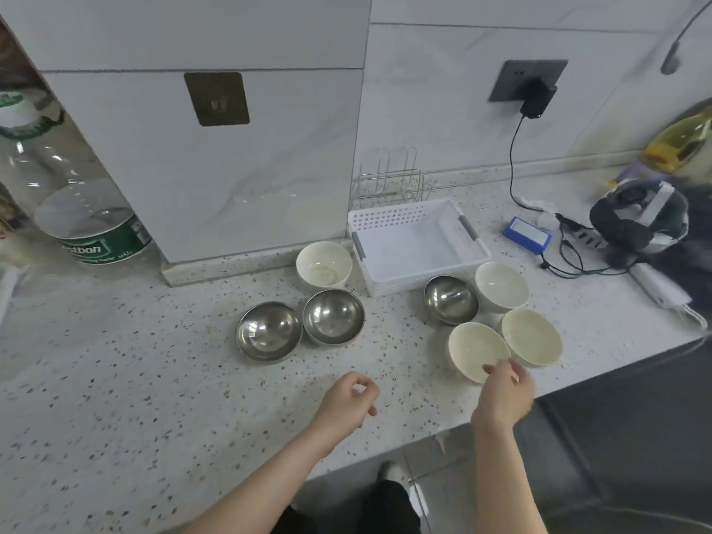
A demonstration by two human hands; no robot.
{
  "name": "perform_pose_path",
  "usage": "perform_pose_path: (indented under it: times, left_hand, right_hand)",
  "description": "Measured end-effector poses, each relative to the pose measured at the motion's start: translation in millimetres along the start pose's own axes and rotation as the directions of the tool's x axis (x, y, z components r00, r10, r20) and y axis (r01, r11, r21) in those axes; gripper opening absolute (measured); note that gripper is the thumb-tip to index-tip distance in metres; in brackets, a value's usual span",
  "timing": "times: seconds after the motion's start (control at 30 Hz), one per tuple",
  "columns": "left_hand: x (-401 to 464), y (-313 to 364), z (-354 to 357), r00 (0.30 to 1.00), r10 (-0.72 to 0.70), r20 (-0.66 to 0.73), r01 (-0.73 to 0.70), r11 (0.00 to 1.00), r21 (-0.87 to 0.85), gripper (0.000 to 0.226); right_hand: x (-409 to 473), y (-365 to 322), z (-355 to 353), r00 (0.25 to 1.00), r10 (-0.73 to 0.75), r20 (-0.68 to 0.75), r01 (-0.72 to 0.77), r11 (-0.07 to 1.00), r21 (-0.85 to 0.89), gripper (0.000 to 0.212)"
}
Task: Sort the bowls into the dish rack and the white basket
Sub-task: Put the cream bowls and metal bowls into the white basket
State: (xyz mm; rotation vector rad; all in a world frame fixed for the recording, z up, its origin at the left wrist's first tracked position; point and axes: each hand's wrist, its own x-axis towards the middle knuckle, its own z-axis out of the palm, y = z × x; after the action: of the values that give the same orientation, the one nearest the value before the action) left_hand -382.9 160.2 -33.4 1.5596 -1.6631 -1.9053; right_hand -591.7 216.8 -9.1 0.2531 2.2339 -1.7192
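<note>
Several bowls stand on the speckled counter [154, 379]. On the left are a white bowl [323, 264] and two steel bowls [268, 330] [333, 316]. On the right are a steel bowl [450, 298] and three white bowls [501, 285] [531, 337] [476, 350]. My right hand [504, 395] pinches the near rim of the nearest white bowl, which is tilted. My left hand [348, 402] hovers over the counter, fingers loosely curled, holding nothing. The white basket [370, 225] stands behind the bowls with nothing in it. A wire dish rack [389, 179] stands behind it against the wall.
A large water bottle [77, 194] lies at the left. At the right are a blue box [527, 235], a black cable from a wall plug [537, 100], a headset [639, 221] and a white power strip [660, 289]. The counter's edge runs diagonally near my right arm.
</note>
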Motion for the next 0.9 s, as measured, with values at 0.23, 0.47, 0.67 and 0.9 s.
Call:
perform_pose_path:
  times: [0.23, 0.47, 0.67, 0.9]
  left_hand:
    - [46, 48, 91, 0.992, -0.120, 0.046, 0.122, 0.991, -0.047, 0.061]
    - [72, 63, 156, 0.980, -0.193, -0.045, 0.181, 0.962, -0.204, 0.047]
    - [76, 60, 171, 0.966, -0.248, -0.074, 0.209, 0.916, -0.342, 0.044]
    - [75, 67, 167, 0.959, -0.203, -0.196, 0.121, 0.923, -0.367, 0.036]
  right_hand:
    - [81, 13, -17, 0.961, 0.276, -0.024, -0.276, 0.961, -0.020, 0.054]
    - [148, 7, -27, 0.953, 0.232, 0.192, -0.181, 0.951, -0.250, 0.062]
    - [160, 5, -27, 0.943, 0.208, 0.260, -0.127, 0.947, -0.296, 0.045]
    - [173, -3, -40, 0.973, 0.163, 0.163, -0.133, 0.974, -0.183, 0.035]
